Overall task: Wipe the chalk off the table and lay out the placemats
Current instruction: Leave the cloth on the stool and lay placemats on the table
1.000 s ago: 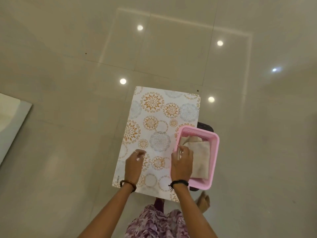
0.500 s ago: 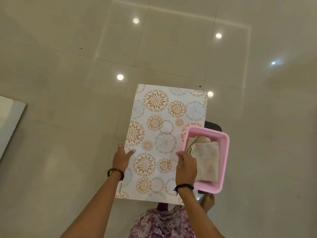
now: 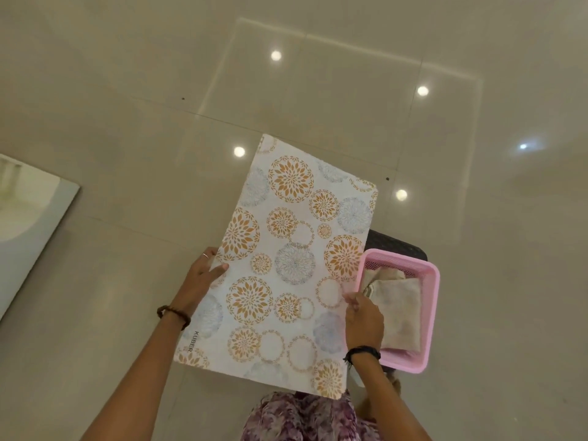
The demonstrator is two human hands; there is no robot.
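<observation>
A white placemat (image 3: pixel 286 265) printed with orange and grey flower circles is held up in front of me over the glossy tiled floor. My left hand (image 3: pixel 200 278) grips its left edge, thumb on top. My right hand (image 3: pixel 362 316) pinches its right edge, beside a pink plastic basket (image 3: pixel 429 319). A folded beige cloth (image 3: pixel 401 310) lies inside the basket. The table is not recognisable in this view.
The basket rests on a dark stool (image 3: pixel 397 246), mostly hidden. A pale slab edge (image 3: pixel 28 230) shows at the far left. Shiny beige floor tiles (image 3: pixel 318 106) reflect ceiling lights. My patterned purple clothing (image 3: pixel 302 418) fills the bottom centre.
My left hand slid from the mat's middle to its left edge and took hold. The mat has lifted and tilted a little clockwise, its far end rising. My right hand stays on the right edge.
</observation>
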